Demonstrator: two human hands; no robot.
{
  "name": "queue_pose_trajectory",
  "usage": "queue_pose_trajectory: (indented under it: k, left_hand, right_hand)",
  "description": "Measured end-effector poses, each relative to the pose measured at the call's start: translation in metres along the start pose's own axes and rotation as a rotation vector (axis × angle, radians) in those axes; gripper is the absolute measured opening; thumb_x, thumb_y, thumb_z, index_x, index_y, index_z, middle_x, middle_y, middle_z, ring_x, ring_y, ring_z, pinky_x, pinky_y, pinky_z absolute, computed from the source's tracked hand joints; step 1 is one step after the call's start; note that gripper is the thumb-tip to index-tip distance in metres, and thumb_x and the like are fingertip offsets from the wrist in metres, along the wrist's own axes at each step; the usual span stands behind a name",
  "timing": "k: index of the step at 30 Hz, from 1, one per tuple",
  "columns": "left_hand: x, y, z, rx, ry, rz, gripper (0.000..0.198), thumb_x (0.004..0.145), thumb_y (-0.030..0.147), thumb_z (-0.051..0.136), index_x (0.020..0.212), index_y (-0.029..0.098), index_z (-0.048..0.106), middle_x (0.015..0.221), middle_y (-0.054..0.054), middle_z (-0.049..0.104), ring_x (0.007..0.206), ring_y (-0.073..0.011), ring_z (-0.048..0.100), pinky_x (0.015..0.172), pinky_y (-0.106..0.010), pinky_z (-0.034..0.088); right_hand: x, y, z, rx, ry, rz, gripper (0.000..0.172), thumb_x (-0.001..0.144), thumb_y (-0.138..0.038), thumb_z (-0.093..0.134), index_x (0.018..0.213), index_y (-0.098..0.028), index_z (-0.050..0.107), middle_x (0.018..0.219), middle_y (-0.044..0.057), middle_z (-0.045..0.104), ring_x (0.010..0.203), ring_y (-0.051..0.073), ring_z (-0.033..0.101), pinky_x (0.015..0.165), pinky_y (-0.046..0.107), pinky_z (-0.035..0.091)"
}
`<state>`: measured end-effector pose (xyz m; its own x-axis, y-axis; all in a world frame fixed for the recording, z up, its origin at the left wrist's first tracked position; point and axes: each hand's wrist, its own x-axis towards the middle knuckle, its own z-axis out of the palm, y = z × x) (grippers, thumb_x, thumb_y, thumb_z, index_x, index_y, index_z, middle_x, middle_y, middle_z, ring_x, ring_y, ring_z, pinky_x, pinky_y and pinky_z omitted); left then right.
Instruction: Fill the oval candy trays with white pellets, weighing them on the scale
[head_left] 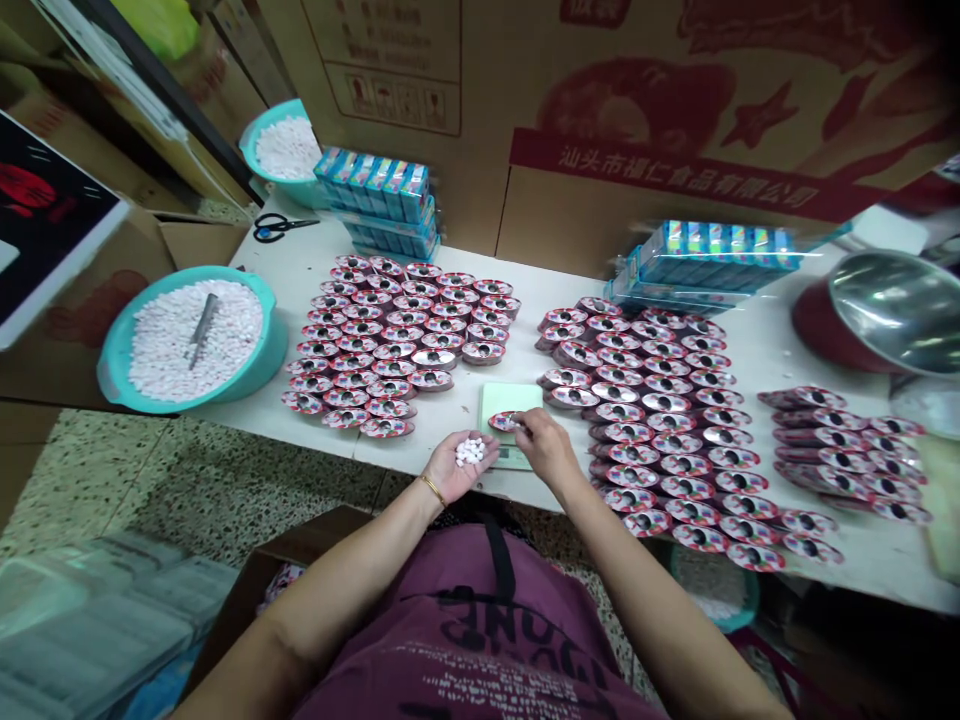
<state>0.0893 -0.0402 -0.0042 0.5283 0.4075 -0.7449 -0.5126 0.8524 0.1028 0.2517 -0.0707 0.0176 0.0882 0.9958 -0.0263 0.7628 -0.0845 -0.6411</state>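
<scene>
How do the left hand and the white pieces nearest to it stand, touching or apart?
Touching: the head view shows these white pieces heaped directly on the upturned palm of the left hand.

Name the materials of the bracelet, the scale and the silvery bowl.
Bracelet: likely gold-toned metal, from its yellow glint. Scale: probably smooth plastic, from its even pale surface. Bowl: likely polished metal inside, from bright reflections; its reddish outside is unclear.

The left hand (457,470) cups white pellets (470,452). The right hand (549,448) holds a red pack (502,421) at the scale (504,396). More packs (390,408) stand in rows on the surface (442,430), near a teal basin (259,368).
</scene>
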Motion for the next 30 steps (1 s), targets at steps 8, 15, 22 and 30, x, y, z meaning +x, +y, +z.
queue_pose_trajectory:
  k: [8, 15, 22, 30]
  left_hand:
    - [-0.014, 0.003, -0.024, -0.044, 0.038, -0.025, 0.01, 0.071, 0.018, 0.049, 0.07, 0.01, 0.056, 0.076, -0.01, 0.063, 0.086, -0.0206, 0.058, 0.077, -0.034, 0.046]
    - [-0.021, -0.007, -0.033, 0.013, 0.127, -0.156, 0.013, 0.068, 0.016, 0.054, 0.079, 0.008, 0.056, 0.069, -0.007, 0.062, 0.069, -0.0144, 0.06, 0.062, -0.022, 0.048]
    - [-0.016, -0.017, -0.033, 0.077, 0.058, -0.188, 0.012, 0.067, 0.016, 0.056, 0.076, 0.008, 0.057, 0.07, -0.007, 0.061, 0.069, -0.0145, 0.059, 0.065, -0.024, 0.046]
    - [-0.011, -0.021, -0.029, 0.103, 0.008, -0.234, 0.011, 0.068, 0.016, 0.054, 0.075, 0.009, 0.058, 0.064, -0.004, 0.06, 0.058, -0.0106, 0.056, 0.057, -0.021, 0.045]
  right_hand:
    - [0.006, 0.014, -0.008, 0.143, 0.066, 0.06, 0.017, 0.074, -0.022, 0.045, 0.082, -0.017, 0.06, 0.08, 0.004, 0.058, 0.077, 0.014, 0.053, 0.073, 0.027, 0.04]
    - [-0.038, 0.003, -0.004, 0.583, 0.048, 0.336, 0.018, 0.071, -0.027, 0.048, 0.082, -0.016, 0.058, 0.075, 0.002, 0.056, 0.06, 0.011, 0.051, 0.056, 0.023, 0.042]
    - [-0.069, -0.022, 0.008, 0.49, -0.003, 0.205, 0.017, 0.075, -0.019, 0.043, 0.083, -0.019, 0.058, 0.082, 0.003, 0.055, 0.077, 0.013, 0.052, 0.068, 0.026, 0.043]
    - [-0.065, -0.04, 0.016, 0.409, -0.131, -0.073, 0.027, 0.077, -0.012, 0.04, 0.098, -0.023, 0.054, 0.092, 0.004, 0.056, 0.089, 0.013, 0.051, 0.078, 0.027, 0.042]
